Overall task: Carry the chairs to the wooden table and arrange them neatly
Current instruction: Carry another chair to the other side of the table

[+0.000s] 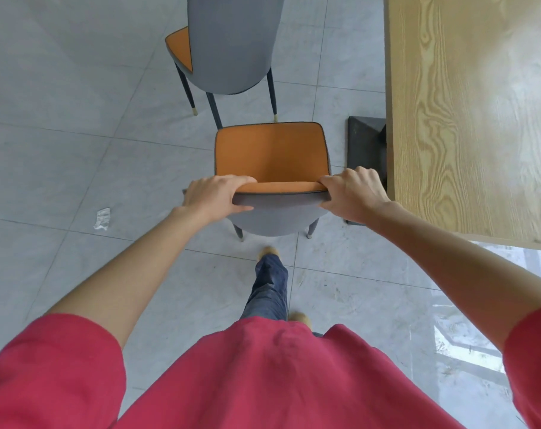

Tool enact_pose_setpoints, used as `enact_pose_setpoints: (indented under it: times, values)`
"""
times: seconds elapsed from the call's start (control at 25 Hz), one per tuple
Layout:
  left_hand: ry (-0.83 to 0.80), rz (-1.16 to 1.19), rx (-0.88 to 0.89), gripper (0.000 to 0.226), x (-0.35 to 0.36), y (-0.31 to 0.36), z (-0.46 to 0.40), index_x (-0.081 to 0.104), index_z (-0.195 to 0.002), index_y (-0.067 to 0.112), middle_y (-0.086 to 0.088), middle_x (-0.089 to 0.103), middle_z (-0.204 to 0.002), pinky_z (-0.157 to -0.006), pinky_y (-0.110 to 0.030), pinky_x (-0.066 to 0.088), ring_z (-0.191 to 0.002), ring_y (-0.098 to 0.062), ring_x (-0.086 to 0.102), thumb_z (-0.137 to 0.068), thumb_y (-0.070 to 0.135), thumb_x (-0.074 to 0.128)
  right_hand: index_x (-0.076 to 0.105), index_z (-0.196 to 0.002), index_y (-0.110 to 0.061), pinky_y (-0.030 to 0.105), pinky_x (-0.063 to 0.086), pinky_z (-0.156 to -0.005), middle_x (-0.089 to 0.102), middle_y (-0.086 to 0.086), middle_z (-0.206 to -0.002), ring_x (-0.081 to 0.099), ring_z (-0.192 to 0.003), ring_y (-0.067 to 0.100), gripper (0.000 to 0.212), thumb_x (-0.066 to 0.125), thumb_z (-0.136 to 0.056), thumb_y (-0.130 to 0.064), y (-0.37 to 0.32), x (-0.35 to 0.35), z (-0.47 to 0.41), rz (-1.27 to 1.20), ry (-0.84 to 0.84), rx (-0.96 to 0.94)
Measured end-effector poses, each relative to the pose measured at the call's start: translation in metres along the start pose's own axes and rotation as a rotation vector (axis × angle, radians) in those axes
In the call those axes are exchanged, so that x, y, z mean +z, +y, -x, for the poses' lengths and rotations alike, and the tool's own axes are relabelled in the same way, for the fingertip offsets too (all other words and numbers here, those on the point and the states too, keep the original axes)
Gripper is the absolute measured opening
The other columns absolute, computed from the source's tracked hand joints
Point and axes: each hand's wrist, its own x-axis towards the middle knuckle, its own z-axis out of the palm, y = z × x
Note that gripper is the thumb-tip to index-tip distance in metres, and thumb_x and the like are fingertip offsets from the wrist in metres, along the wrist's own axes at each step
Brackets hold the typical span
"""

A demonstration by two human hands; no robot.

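The person stands behind a chair (270,156) with an orange seat and grey back, both arms out in front. The left hand (215,196) grips the top edge of the backrest near its left corner, fingers (232,181) curled over the front and thumb against the grey back; the right hand (352,193) holds the right corner the same way, fingers clamped round the rim. The chair sits just beside the long edge of the wooden tabletop (467,119), next to the table's dark base (366,144), with its seat pointing along the table rather than toward it. I can't tell whether its legs are on the floor or lifted just clear. A second chair (232,44) of the same kind stands directly ahead, also near the table, its back turned to the person and likewise not facing the tabletop. So I'd judge the carrying is mostly done for these two, while the arranging is left: neither chair is turned in or tucked under yet. A scrap of clear wrapper (102,218) lies on the grey tiled floor (62,134) to the left.
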Motion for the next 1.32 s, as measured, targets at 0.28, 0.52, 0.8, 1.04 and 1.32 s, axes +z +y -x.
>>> enact_pose_setpoints:
  times: [0.28, 0.52, 0.8, 1.04, 1.32]
  values:
    - [-0.029, -0.054, -0.058, 0.047, -0.028, -0.01, -0.071, 0.055, -0.12, 0.035, 0.0, 0.06, -0.123, -0.095, -0.039, 0.034, -0.114, -0.032, 0.05, -0.077, 0.044, 0.069, 0.054, -0.115, -0.019, 0.031, 0.052, -0.064, 0.069, 0.002, -0.098, 0.065, -0.079, 0.024, 0.04, 0.054, -0.087, -0.047, 0.009, 0.009, -0.028, -0.209, 0.026, 0.052]
    - [-0.041, -0.03, -0.014, 0.04, -0.04, -0.032, -0.107, 0.056, -0.117, 0.036, 0.003, 0.059, -0.122, -0.096, -0.04, 0.031, -0.114, -0.029, 0.047, -0.079, 0.04, 0.067, 0.05, -0.129, -0.02, 0.043, 0.057, -0.071, 0.068, 0.004, -0.107, 0.066, -0.09, 0.028, 0.047, 0.058, -0.086, -0.036, 0.018, 0.015, -0.064, -0.32, 0.084, -0.021]
    - [-0.028, -0.043, 0.086, 0.043, -0.054, -0.07, -0.164, 0.056, -0.119, 0.036, 0.006, 0.061, -0.121, -0.098, -0.038, 0.03, -0.114, -0.026, 0.05, -0.077, 0.039, 0.068, 0.056, -0.127, -0.016, 0.043, 0.057, -0.069, 0.071, 0.006, -0.105, 0.068, -0.089, 0.03, 0.046, 0.059, -0.084, -0.032, 0.024, 0.012, -0.119, -0.356, 0.131, -0.023]
    - [-0.082, -0.086, 0.149, 0.043, -0.084, -0.122, -0.219, 0.057, -0.118, 0.038, 0.006, 0.061, -0.122, -0.101, -0.039, 0.033, -0.117, -0.025, 0.049, -0.077, 0.042, 0.067, 0.056, -0.125, -0.021, 0.039, 0.057, -0.066, 0.071, 0.002, -0.102, 0.068, -0.084, 0.029, 0.046, 0.06, -0.081, -0.033, -0.009, 0.003, -0.175, -0.382, 0.19, 0.092]
    - [-0.101, -0.096, 0.297, 0.035, -0.093, -0.15, -0.258, 0.059, -0.112, 0.038, 0.006, 0.064, -0.114, -0.094, -0.041, 0.036, -0.108, -0.026, 0.053, -0.078, 0.042, 0.065, 0.055, -0.127, -0.021, 0.041, 0.057, -0.069, 0.07, 0.001, -0.109, 0.068, -0.09, 0.029, 0.048, 0.061, -0.082, -0.039, -0.015, 0.002, -0.204, -0.375, 0.163, 0.172]
